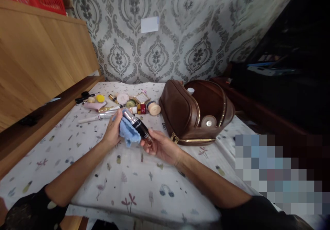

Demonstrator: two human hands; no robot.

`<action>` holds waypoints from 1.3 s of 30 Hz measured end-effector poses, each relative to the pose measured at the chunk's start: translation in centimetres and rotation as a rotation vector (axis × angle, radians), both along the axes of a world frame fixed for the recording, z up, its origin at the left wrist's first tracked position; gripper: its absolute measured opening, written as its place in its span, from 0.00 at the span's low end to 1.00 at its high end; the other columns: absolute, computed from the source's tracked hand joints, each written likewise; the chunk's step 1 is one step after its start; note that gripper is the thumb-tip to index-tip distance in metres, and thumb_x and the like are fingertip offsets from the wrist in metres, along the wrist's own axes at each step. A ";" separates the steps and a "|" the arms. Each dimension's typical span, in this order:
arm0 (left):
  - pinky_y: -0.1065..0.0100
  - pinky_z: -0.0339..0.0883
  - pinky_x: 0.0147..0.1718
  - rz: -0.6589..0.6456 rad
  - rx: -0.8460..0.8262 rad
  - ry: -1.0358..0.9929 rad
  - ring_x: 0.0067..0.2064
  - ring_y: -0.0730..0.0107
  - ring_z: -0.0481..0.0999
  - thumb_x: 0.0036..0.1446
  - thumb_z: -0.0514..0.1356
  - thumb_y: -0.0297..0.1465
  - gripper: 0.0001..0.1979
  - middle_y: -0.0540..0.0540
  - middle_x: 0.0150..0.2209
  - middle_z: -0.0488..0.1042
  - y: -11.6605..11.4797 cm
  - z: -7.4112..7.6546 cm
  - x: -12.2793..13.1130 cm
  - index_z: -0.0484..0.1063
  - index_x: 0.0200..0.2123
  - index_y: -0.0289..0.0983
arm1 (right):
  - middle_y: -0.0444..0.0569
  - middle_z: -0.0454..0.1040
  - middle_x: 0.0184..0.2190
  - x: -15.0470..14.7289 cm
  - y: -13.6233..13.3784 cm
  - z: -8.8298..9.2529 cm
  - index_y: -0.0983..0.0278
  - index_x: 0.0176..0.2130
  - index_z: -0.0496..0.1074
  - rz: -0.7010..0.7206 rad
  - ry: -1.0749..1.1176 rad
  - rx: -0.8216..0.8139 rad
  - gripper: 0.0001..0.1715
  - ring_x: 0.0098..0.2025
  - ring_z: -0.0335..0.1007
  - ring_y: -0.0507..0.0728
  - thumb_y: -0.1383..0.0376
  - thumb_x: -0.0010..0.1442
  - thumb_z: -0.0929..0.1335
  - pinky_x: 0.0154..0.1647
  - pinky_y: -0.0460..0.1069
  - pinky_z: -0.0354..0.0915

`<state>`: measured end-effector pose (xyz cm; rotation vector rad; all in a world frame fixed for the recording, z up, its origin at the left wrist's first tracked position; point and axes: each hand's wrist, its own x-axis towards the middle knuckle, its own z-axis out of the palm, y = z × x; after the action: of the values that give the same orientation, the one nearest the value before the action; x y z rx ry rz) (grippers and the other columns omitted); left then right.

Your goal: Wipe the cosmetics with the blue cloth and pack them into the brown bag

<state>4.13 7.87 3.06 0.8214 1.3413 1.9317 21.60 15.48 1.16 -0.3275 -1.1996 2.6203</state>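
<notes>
Between my two hands is a dark cosmetic bottle (140,127) with a silvery cap and white lettering, tilted above the cloth-covered table. My right hand (162,147) grips its lower end, with the fingertips around the base. A light blue cloth (128,131) is bunched in my left hand (113,131), pressed along the bottle's side near the cap. The far fingers of my left hand are hidden by the cloth. Just beyond my hands lie a red-and-gold bottle (141,108) and a round beige jar (154,108).
A brown leather bag (180,110) stands unzipped to the right, a white object (190,91) inside. Brushes (89,119), a pink tube (95,105), a yellow sponge (100,98) and a round compact (122,98) lie at back left. A wooden cabinet (46,48) borders the left.
</notes>
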 end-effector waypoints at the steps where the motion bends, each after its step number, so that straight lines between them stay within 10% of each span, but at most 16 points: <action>1: 0.69 0.71 0.30 -0.036 0.001 -0.034 0.33 0.65 0.77 0.48 0.66 0.57 0.30 0.47 0.31 0.78 0.0 -0.2 0.1 0.78 0.42 0.37 | 0.45 0.77 0.26 0.0 0.0 0.0 0.66 0.33 0.71 -0.015 0.008 -0.005 0.26 0.22 0.69 0.49 0.47 0.50 0.78 0.19 0.43 0.55; 7: 0.67 0.73 0.32 -0.297 -0.065 -0.092 0.34 0.64 0.79 0.41 0.75 0.49 0.32 0.45 0.40 0.81 -0.4 -1.1 1.9 0.75 0.46 0.39 | 0.41 0.73 0.24 -0.4 -0.2 -0.5 0.66 0.34 0.74 -0.052 -0.012 -0.028 0.26 0.24 0.67 0.48 0.51 0.46 0.80 0.24 0.43 0.62; 16: 0.68 0.69 0.31 -0.030 -0.175 0.252 0.30 0.68 0.72 0.54 0.62 0.56 0.26 0.49 0.29 0.74 -0.6 -2.2 1.4 0.73 0.35 0.36 | 0.41 0.75 0.28 -0.5 -0.8 -0.4 0.65 0.38 0.69 -0.098 -0.036 0.051 0.29 0.29 0.72 0.49 0.57 0.43 0.82 0.31 0.44 0.68; 29: 0.67 0.64 0.22 0.079 -0.215 0.263 0.26 0.65 0.70 0.57 0.54 0.60 0.30 0.49 0.21 0.68 -1.1 0.8 2.8 0.74 0.31 0.38 | 0.46 0.77 0.32 -0.4 -1.1 -0.4 0.64 0.39 0.68 0.034 -0.046 0.233 0.30 0.28 0.78 0.53 0.49 0.49 0.79 0.22 0.43 0.65; 39: 0.65 0.75 0.32 -0.445 -0.190 0.212 0.33 0.64 0.79 0.49 0.70 0.48 0.29 0.44 0.42 0.79 -1.3 -0.8 2.5 0.73 0.49 0.36 | 0.40 0.72 0.22 -0.2 -0.4 -0.5 0.66 0.33 0.74 -0.181 -0.076 0.499 0.27 0.21 0.66 0.48 0.45 0.49 0.76 0.24 0.45 0.62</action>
<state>6.63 6.61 2.23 1.1419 1.3038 1.3836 21.37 15.12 0.66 -0.4136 -1.7020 2.0831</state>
